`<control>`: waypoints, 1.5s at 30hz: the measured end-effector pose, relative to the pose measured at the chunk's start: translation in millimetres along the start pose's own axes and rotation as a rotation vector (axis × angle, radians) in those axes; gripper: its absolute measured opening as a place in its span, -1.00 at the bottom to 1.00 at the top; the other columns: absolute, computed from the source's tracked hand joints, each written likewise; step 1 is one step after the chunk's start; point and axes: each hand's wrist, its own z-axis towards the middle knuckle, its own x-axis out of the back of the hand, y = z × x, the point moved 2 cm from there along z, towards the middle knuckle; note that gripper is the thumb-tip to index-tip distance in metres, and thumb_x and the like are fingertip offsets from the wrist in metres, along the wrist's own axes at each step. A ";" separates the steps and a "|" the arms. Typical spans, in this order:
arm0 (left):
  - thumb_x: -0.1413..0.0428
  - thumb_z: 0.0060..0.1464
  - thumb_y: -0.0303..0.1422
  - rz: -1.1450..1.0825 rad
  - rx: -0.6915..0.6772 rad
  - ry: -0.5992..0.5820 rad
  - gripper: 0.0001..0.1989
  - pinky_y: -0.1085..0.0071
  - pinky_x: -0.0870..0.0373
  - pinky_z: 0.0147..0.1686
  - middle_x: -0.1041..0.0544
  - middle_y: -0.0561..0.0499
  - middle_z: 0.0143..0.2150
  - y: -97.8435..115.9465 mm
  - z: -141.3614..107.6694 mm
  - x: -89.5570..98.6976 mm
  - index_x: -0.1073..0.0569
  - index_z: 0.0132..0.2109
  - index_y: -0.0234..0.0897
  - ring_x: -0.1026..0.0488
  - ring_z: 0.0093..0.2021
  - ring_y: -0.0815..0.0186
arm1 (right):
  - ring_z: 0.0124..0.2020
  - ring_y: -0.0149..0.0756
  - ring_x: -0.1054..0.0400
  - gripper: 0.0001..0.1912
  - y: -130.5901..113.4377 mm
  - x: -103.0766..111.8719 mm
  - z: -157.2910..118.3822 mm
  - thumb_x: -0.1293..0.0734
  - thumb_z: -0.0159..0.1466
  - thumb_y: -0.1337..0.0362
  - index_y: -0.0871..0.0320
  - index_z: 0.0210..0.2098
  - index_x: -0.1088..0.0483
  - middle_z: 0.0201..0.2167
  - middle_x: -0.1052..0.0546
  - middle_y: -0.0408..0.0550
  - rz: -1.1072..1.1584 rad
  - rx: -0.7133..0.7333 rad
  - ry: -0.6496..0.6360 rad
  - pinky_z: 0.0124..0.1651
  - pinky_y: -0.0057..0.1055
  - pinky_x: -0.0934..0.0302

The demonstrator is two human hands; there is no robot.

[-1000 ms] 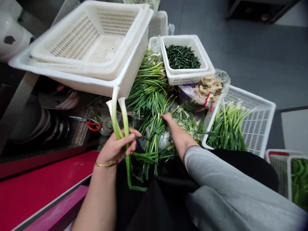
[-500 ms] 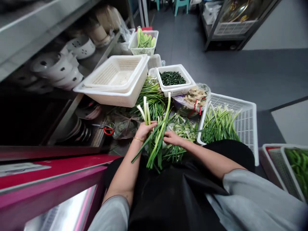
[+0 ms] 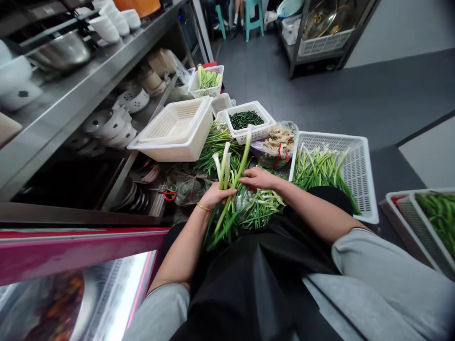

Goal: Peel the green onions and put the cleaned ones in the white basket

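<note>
While both hands (image 3: 217, 195) (image 3: 261, 180) grip scallions (image 3: 223, 173), one basket (image 3: 358, 166) holds more stalks (image 3: 314, 168), a smaller basket (image 3: 239, 136) dark-green vegetables (image 3: 245, 119).

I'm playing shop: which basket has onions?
The wide basket by the right forearm. White-ended onions lie there; the middle basket and back basket hold other vegetables.

A dark grey floor (image 3: 355, 102) carries a wide white crate (image 3: 356, 182), with a long pile of green onions (image 3: 209, 151) and loose trimmed greens (image 3: 265, 203) lying to the left of that crate. Well beyond the crate, a turquoise stool (image 3: 253, 21) and a metal rack (image 3: 297, 49) stand on the same floor. Far left of the crate, a steel shelf (image 3: 88, 86) bears a metal bowl (image 3: 62, 51) and white cups (image 3: 115, 21).
</note>
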 end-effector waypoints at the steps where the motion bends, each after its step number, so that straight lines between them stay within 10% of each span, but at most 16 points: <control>1: -0.28 -0.17 -0.12 0.035 0.002 -0.026 -0.59 0.50 -0.05 -0.70 -0.46 -0.01 -0.61 0.3 -2.7 0.0 -0.53 -0.32 -0.45 -0.22 -0.69 0.47 | -0.75 -0.48 -0.22 -0.70 -1.4 2.0 -9.6 -0.39 0.14 0.17 0.23 -0.56 -0.29 -0.73 -0.35 -0.17 0.013 -0.032 -0.026 -0.70 -0.56 -0.11; 4: -0.26 -0.14 -0.12 0.132 0.051 -0.132 -0.58 0.51 -0.02 -0.70 -0.46 -0.02 -0.62 -2.2 -13.2 7.6 -0.55 -0.30 -0.46 -0.20 -0.69 0.48 | -0.79 -0.57 -0.07 -0.67 -7.6 28.6 -49.1 -0.34 0.17 0.23 0.20 -0.62 -0.19 -0.78 -0.24 -0.23 0.184 -0.077 0.066 -0.70 -0.59 0.01; 8: -0.25 -0.12 -0.12 0.096 0.090 -0.131 -0.57 0.54 0.05 -0.71 -0.44 -0.03 -0.64 -3.5 -24.7 27.7 -0.55 -0.27 -0.47 -0.15 -0.72 0.52 | -0.76 -0.71 0.11 -0.57 -17.8 108.2 -107.8 0.01 0.35 0.26 0.14 -0.64 0.12 -0.78 0.01 -0.34 0.392 0.019 0.579 -0.55 -0.58 0.11; 13: -0.26 -0.15 -0.12 0.014 0.104 -0.180 -0.55 0.56 0.06 -0.74 -0.45 -0.04 -0.64 1.6 -23.0 33.1 -0.54 -0.27 -0.49 -0.17 -0.73 0.51 | -0.74 -0.64 0.10 -0.52 2.9 178.9 -117.0 0.16 0.39 0.24 0.10 -0.66 0.12 -0.79 0.07 -0.30 0.149 0.019 0.847 -0.54 -0.60 0.03; 20: -0.27 -0.24 -0.05 -0.162 0.094 -0.279 -0.50 0.56 0.12 -0.78 -0.43 -0.03 -0.69 -3.5 -9.4 19.7 -0.53 -0.33 -0.48 -0.14 -0.78 0.53 | -0.54 -0.30 -0.36 -0.65 39.1 105.0 -30.2 -0.44 0.09 0.07 0.28 -0.40 -0.44 -0.61 -0.44 0.02 -0.055 -0.191 0.413 -0.52 -0.44 -0.24; 26: -0.28 -0.24 -0.05 -0.109 0.110 -0.283 -0.48 0.53 -0.07 -0.71 -0.53 -0.13 -0.53 -1.3 0.9 -3.4 -0.55 -0.28 -0.49 -0.30 -0.64 0.44 | -0.67 -0.52 -0.28 -0.55 -18.2 43.2 0.9 -0.42 0.10 0.02 0.28 -0.24 -0.38 -0.59 -0.39 -0.19 0.462 0.333 0.210 -0.64 -0.57 -0.20; 32: -0.29 -0.19 -0.16 0.096 -0.082 0.149 -0.60 0.50 -0.20 -0.56 -0.52 -0.03 -0.46 19.0 18.5 -16.7 -0.57 -0.30 -0.45 -0.33 -0.53 0.43 | -0.77 -0.53 -0.24 -0.64 -41.3 48.5 17.9 -0.46 0.10 0.14 0.25 -0.51 -0.25 -0.70 -0.34 -0.23 0.331 0.255 0.532 -0.76 -0.63 -0.12; 45: -0.25 -0.12 -0.30 -0.435 -0.070 -0.106 -0.66 0.25 -0.48 -0.35 -0.57 -0.10 -0.50 23.8 23.4 22.9 -0.44 -0.21 -0.44 -0.56 -0.43 0.13 | -0.72 -0.49 -0.26 -0.73 -32.5 79.6 1.3 -0.42 0.12 0.14 0.23 -0.39 -0.37 -0.66 -0.39 -0.19 0.272 0.252 0.297 -0.65 -0.55 -0.22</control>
